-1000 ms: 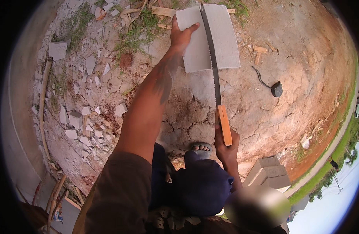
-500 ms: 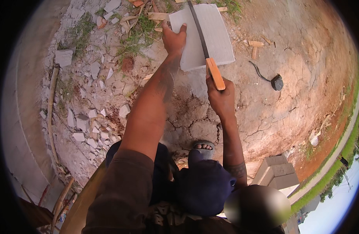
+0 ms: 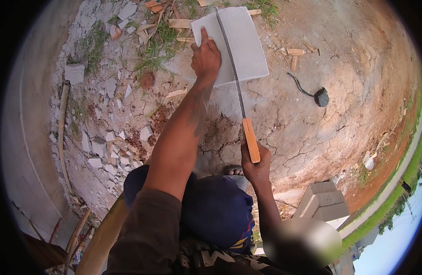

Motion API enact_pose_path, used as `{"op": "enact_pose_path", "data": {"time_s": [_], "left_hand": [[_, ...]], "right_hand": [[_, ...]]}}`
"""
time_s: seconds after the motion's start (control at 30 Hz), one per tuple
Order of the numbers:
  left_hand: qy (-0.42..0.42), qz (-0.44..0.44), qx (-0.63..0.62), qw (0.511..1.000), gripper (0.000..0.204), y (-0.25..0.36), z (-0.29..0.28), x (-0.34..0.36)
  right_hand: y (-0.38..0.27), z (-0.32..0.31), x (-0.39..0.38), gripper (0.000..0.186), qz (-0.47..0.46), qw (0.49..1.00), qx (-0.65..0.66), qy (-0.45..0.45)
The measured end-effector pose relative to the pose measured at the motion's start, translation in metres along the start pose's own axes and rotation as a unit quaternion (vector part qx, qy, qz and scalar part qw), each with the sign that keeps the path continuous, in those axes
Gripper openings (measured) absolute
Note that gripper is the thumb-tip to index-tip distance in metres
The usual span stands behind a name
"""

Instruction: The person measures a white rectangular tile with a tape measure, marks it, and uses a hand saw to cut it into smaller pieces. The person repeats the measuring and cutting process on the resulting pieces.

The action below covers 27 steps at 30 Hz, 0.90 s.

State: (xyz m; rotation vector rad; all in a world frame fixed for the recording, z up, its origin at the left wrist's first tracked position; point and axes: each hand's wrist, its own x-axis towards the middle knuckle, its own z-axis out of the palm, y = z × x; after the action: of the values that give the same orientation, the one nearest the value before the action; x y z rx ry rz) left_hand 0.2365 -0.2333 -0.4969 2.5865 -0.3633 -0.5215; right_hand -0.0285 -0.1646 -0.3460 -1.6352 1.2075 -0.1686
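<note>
Hands first: the left hand [image 3: 205, 57] lies flat, fingers spread, pressing on the near left part of a pale grey block [image 3: 240, 43] that rests on the ground in the upper middle of the frame. The right hand [image 3: 256, 165], lower and just right of centre, is clenched around the orange handle [image 3: 251, 140] of a long handsaw [image 3: 231, 68]. The saw's narrow blade runs from the handle up across the block, dividing its top face lengthwise, with the tip reaching the block's far edge near the top rim.

Just beside the block, to its left and above it, lie short wooden offcuts [image 3: 179, 23] among tufts of grass [image 3: 158, 43]. Cracked, dry reddish earth [image 3: 311, 137] spreads around the hands. To the right of the block, well apart from it, a small black tape measure [image 3: 321, 97] sits on the ground with a dark cord trailing toward the block. Broken pale fragments of rubble [image 3: 101, 146] litter the left side of the frame. At lower right, near the person's right forearm, stands a stack of grey blocks [image 3: 323, 204]. A strip of green grass follows the right rim.
</note>
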Motion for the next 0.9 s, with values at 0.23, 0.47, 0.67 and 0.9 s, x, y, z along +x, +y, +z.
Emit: {"op": "enact_pose_path", "data": {"time_s": [0.23,0.47,0.67,0.9], "left_hand": [[0.022,0.017,-0.001,1.000,0.054,-0.004,0.010,-0.004],[0.015,0.032,-0.006,0.999,0.053,0.004,0.009,-0.001],[0.020,0.028,-0.026,0.999,0.052,-0.007,0.005,-0.007],[-0.001,-0.001,-0.011,1.000,0.053,0.009,0.008,-0.005]], "right_hand": [[-0.012,0.009,0.048,0.023,0.013,0.999,0.003,-0.030],[-0.021,0.018,0.088,0.025,-0.018,1.000,-0.015,-0.014],[0.008,-0.002,-0.003,0.026,-0.044,0.999,0.000,0.010],[-0.021,0.017,0.105,0.035,-0.007,1.000,-0.002,-0.018]]}}
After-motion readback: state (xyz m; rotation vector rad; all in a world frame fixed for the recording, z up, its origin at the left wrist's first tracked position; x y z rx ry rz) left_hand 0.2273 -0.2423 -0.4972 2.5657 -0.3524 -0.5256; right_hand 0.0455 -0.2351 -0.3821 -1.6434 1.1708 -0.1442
